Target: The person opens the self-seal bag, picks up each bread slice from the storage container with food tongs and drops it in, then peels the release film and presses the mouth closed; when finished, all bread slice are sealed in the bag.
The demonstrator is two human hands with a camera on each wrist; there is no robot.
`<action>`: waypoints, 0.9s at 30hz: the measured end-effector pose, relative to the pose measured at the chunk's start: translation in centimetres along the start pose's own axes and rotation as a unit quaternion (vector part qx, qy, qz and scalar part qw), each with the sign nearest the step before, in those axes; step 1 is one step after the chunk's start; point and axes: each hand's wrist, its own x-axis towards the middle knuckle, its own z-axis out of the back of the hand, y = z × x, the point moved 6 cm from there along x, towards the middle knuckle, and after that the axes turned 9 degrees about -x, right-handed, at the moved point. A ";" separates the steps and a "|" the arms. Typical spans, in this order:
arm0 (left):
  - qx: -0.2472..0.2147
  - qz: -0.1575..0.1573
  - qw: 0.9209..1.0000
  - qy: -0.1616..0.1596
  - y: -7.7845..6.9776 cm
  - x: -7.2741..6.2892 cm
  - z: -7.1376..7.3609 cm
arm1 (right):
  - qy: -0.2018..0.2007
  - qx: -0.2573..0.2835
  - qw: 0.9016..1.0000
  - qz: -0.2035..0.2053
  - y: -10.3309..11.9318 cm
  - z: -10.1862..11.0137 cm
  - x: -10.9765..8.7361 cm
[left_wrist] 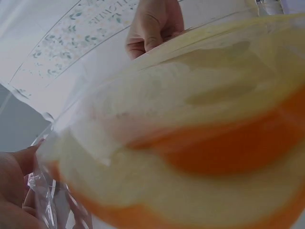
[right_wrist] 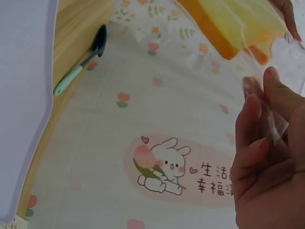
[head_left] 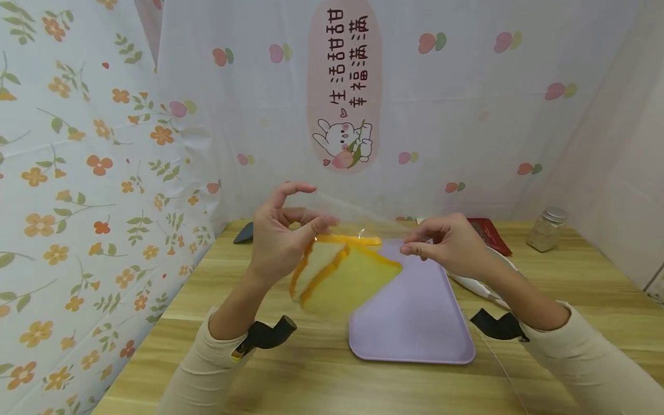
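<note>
A clear plastic bag [head_left: 358, 210] with yellow, orange-crusted bread slices [head_left: 347, 282] inside is held up over the table, partly above a lilac tray [head_left: 415, 323]. My left hand [head_left: 290, 230] pinches the bag's upper left edge, thumb against the film. At the upper right side, my right hand [head_left: 448, 242] grips the film between thumb and fingers. Crumpled plastic [right_wrist: 274, 124] shows between those fingers in the right wrist view. Close up in the left wrist view, the slices [left_wrist: 214, 148] fill much of the picture, with orange crust bands through the film.
Behind my right hand lie a red packet [head_left: 490, 233] and a white object [head_left: 479, 288] that is partly hidden. A lidded glass jar [head_left: 547, 230] stands at the back right. A dark-headed utensil with a mint handle [right_wrist: 71, 78] lies by the table's back edge. Patterned cloth surrounds the table.
</note>
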 end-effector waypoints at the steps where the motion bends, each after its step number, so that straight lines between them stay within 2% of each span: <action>1: -0.003 0.002 1.000 0.001 0.0 0.0 0.0 | -0.001 0.001 1.000 -0.002 -0.2 0.2 -0.2; 10: -0.016 -0.006 1.000 0.002 0.2 -0.1 0.2 | -0.050 0.000 0.999 0.023 -0.1 2.3 -1.0; 16: -0.047 -0.010 0.999 0.001 0.5 -0.2 0.3 | -0.073 0.060 0.994 0.060 0.0 3.5 -1.5; 21: -0.097 -0.011 0.995 -0.007 1.2 -0.3 0.4 | -0.085 0.174 0.978 0.079 -0.2 4.1 -1.5; 23: -0.106 -0.029 0.994 -0.009 1.3 -0.4 0.4 | -0.097 0.208 0.969 0.094 -0.1 4.3 -1.5; 27: -0.108 -0.081 0.991 -0.006 1.3 -0.5 0.3 | -0.127 0.223 0.959 0.121 0.1 4.7 -1.4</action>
